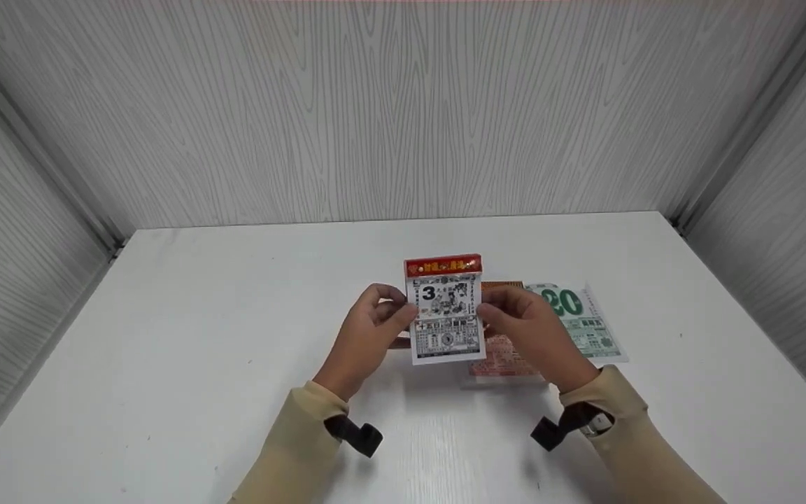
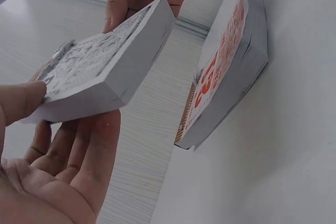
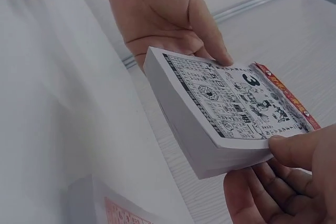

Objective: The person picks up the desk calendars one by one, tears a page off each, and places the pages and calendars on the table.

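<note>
A thick tear-off calendar point(image 1: 446, 311) with a red header strip and a black "3" is held up above the table, its page facing the head camera. My left hand point(image 1: 368, 332) grips its left edge, thumb on the front page and fingers behind. On the opposite edge, my right hand point(image 1: 532, 332) pinches it the same way. The left wrist view shows the block's thick white side point(image 2: 142, 51). In the right wrist view the printed page point(image 3: 231, 98) tilts, with a thumb on each side.
A red-printed calendar block point(image 1: 504, 360) lies on the white table point(image 1: 235, 336), partly behind my right hand. Beside it to the right is a green-printed calendar point(image 1: 595, 325). Grey wood-grain panels point(image 1: 389, 112) stand at the back and both sides.
</note>
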A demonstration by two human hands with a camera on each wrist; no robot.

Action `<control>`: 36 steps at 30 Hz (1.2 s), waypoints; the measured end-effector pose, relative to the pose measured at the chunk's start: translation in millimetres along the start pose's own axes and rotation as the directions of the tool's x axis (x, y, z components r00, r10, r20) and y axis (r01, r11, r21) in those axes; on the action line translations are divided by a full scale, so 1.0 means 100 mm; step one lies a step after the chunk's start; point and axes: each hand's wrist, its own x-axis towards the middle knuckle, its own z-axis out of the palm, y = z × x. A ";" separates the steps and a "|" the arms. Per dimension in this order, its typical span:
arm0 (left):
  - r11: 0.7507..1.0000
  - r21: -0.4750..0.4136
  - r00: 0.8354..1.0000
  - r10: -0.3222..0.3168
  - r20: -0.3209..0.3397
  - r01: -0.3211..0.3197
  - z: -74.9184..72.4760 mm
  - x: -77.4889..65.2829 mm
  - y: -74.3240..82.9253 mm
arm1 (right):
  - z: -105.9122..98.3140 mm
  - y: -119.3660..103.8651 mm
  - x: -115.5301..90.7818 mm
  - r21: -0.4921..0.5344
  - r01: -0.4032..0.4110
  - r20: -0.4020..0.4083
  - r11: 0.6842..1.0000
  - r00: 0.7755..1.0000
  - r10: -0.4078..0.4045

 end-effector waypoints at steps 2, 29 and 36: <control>0.999 -0.039 1.000 -0.003 0.015 0.003 -0.01 0.00 -0.01 | -0.01 0.00 0.00 0.009 -0.001 -0.004 1.000 1.000 0.001; 0.904 -0.412 0.957 0.008 0.289 0.116 -0.08 0.00 -0.20 | 0.08 0.01 0.01 0.083 -0.042 0.025 0.996 0.999 0.040; 0.913 -0.397 0.960 0.022 0.280 0.095 -0.07 0.00 -0.21 | 0.15 0.00 -0.01 -0.086 0.122 -0.099 0.989 0.987 -0.130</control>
